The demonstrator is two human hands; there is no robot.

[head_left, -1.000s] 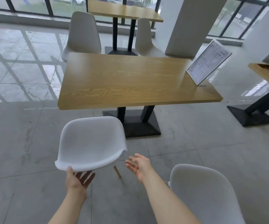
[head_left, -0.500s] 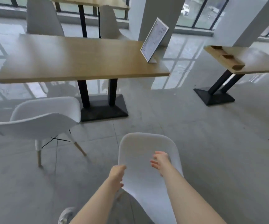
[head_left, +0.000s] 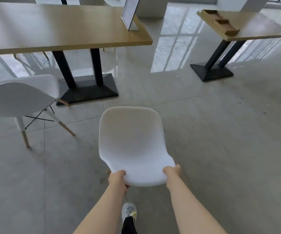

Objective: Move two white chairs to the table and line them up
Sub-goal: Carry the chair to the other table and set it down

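Observation:
A white chair [head_left: 133,142] faces away from me in the middle of the floor, seat toward the wooden table [head_left: 57,29]. My left hand [head_left: 118,179] grips the left of its backrest top edge. My right hand [head_left: 171,171] grips the right of that edge. A second white chair [head_left: 16,97] stands at the left, close to the table's black base [head_left: 87,92], with its pale wooden legs on the floor. This chair is apart from the one I hold.
A framed sign [head_left: 129,13] stands on the table's right end. Another wooden table [head_left: 247,27] with a black base [head_left: 211,71] is at the right. A white pillar [head_left: 151,7] rises behind. My shoe [head_left: 128,211] shows below the held chair. Grey tiled floor lies to the right.
My left hand let go of the first chair, the view swung right, and both hands closed on the second chair's backrest top. The first chair now stands at the left.

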